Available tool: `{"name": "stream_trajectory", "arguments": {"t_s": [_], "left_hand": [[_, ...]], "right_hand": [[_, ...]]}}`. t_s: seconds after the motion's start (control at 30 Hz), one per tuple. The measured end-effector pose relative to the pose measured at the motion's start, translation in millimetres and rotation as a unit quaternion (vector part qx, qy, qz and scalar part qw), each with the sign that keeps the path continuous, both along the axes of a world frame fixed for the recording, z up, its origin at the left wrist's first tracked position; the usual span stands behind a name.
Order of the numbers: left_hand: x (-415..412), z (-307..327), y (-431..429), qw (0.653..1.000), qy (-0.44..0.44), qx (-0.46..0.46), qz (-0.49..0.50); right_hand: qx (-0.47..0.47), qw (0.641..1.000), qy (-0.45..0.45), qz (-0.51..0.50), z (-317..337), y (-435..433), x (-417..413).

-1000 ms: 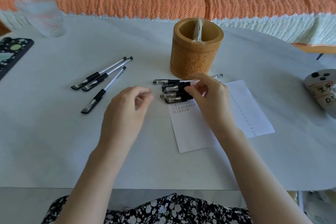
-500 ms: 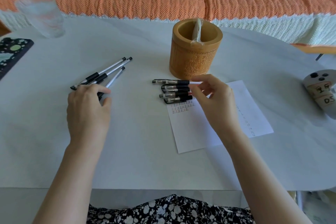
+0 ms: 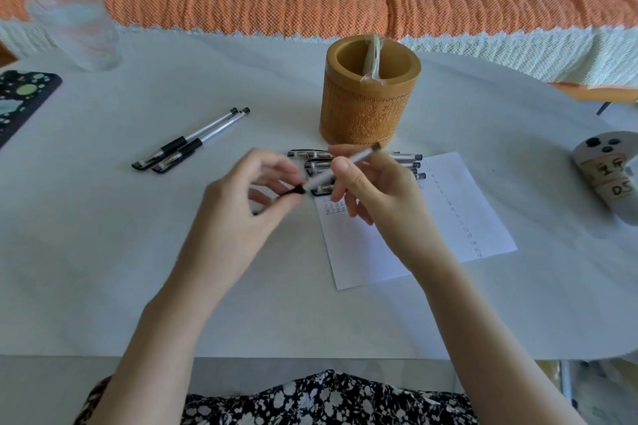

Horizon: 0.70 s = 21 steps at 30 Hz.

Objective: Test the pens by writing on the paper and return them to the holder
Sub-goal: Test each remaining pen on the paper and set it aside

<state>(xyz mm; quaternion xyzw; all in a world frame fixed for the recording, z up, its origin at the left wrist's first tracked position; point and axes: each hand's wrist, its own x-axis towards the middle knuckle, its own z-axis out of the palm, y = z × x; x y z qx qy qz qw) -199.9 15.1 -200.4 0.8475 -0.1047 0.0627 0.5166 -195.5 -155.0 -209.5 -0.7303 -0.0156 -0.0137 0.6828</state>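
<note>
Nearest me, my left hand [image 3: 241, 203] pinched the black end of a clear-barrelled pen [image 3: 345, 166]. My right hand [image 3: 376, 193] gripped its barrel, tilted above the white sheet of paper [image 3: 466, 217]. Under it lay a cluster of similar pens [image 3: 312, 154], and two more pens [image 3: 193, 141] lay apart to the left. Beyond stood the carved bamboo holder [image 3: 366, 114], with a plastic-wrapped item [image 3: 372, 55] inside.
</note>
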Motion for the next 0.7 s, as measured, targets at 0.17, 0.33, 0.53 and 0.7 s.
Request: {"name": "stream_trajectory", "arguments": {"t_s": [0.17,0.33,0.53,0.7], "left_hand": [[-5.3,-3.9,-13.8,0.999,0.002,0.006,-0.037],[-4.1,-8.2,-17.5,0.996,0.016,0.063,-0.053],[-7.9,-8.1,-29.1,0.994,0.005,0.078,-0.075],[-8.7,-6.4,-35.3,0.994,-0.009,0.077,-0.079]], "right_hand": [[0.058,0.998,0.003,-0.019,1.2,-4.6,-1.5],[0.079,0.994,0.000,-0.079,2.3,-11.2,-1.7],[0.108,0.993,0.011,-0.045,3.4,-11.7,-2.8],[0.089,0.996,0.008,0.012,4.1,-13.3,-3.5]]}}
